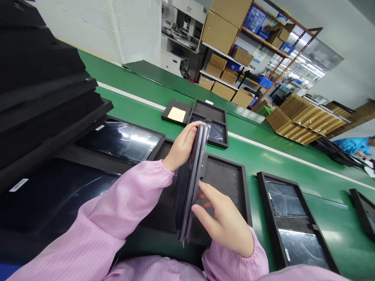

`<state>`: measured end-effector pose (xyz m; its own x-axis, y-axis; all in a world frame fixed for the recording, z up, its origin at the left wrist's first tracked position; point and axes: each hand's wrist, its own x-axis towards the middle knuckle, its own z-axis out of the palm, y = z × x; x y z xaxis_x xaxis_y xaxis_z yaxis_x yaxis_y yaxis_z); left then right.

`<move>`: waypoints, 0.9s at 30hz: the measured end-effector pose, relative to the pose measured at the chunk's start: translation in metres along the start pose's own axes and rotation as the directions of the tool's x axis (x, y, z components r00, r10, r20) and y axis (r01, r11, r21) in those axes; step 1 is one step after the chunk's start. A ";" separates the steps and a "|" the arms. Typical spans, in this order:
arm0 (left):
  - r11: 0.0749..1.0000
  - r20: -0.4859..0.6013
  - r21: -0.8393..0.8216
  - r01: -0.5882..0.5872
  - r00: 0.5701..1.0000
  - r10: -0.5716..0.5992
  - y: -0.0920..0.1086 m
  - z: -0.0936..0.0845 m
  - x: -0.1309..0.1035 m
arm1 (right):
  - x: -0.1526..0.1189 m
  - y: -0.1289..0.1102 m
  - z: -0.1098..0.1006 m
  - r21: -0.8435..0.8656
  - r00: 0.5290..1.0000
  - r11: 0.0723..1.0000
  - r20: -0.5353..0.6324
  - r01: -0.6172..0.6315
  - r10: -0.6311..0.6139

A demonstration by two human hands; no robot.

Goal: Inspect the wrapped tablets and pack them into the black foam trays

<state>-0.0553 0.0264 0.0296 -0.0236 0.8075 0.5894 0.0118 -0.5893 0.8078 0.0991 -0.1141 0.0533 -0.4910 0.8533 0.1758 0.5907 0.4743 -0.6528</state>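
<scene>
Both hands clamped on the tablet (191, 179), edge-up mid-frame: left hand (183, 146) grips its top, right hand (225, 222) its lower edge, above an empty tray (231, 179); green bench (293, 168) open rightward.

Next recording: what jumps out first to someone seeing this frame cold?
Dead centre, two pink-sleeved arms hold a slim dark tablet edge-on, the left hand gripping its far end and the right hand against its near side. Beneath it sits an open black tray on the green conveyor belt, with more trays holding wrapped screens to either side. A tall stack of black trays looms at the left.
</scene>
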 end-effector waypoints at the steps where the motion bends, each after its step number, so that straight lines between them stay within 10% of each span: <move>1: 1.000 0.006 -0.002 0.000 1.000 0.000 0.001 0.000 -0.001 | 0.001 0.000 0.000 0.004 1.000 1.000 -0.011 0.004 -0.004; 27: 0.996 -0.004 0.047 0.078 0.997 -0.078 -0.026 0.005 0.012 | 0.015 0.007 0.005 -0.038 0.996 0.997 -0.065 -0.062 0.060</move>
<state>-0.0514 0.0512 0.0154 -0.0284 0.8508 0.5247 0.0569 -0.5227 0.8506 0.0925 -0.0993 0.0474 -0.4119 0.8924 0.1842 0.6439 0.4281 -0.6342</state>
